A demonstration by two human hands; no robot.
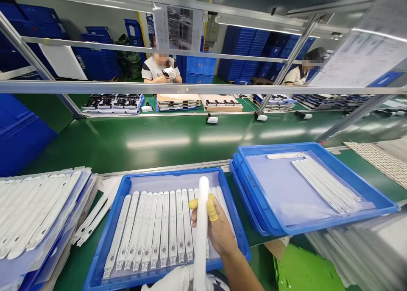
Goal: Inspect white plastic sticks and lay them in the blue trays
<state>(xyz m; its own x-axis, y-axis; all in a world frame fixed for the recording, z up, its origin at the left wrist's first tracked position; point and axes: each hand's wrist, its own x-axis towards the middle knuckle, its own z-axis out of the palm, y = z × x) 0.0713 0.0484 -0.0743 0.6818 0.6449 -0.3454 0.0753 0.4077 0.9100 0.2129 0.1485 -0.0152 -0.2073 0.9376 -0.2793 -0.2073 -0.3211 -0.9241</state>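
My right hand (219, 234) is closed around a long white plastic strip (202, 189), held upright over a blue tray (108, 248). Yellow finger cots cover the thumb and forefinger. The tray holds a row of several identical white strips (152, 231) lying side by side. The held strip's lower end runs down to a bit of white cloth (178, 282) at the bottom edge. My left hand does not show.
A second stack of blue trays (318, 149) at right holds several white strips (324, 181). At left lie more trays of strips (34, 210). Beyond is a green conveyor belt (178, 138). Two people (160, 68) (305, 68) sit across it.
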